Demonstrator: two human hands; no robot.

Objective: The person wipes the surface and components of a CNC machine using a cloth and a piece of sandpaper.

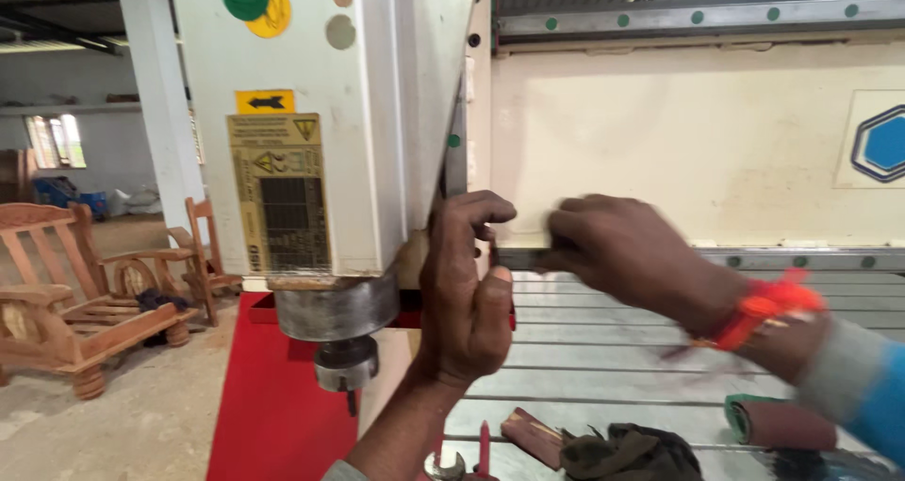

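Woodworking shop, furniture-making type. Big cream-coloured routing machine (320,114) fills the foreground: metal spindle (341,335) with a bit pointing down, warning stickers (278,194) on the housing, guide rail (698,15) with green-capped bolts along the top. Grooved grey machine bed (613,349) below, with a roll of sandpaper (778,423), a rag (627,453) and a spanner (443,464) lying on it. Unfinished wooden chairs (75,283) stand on a bare concrete floor (123,415) at left. Open shed-like hall, white pillar (156,95), window (54,140) in the far wall.
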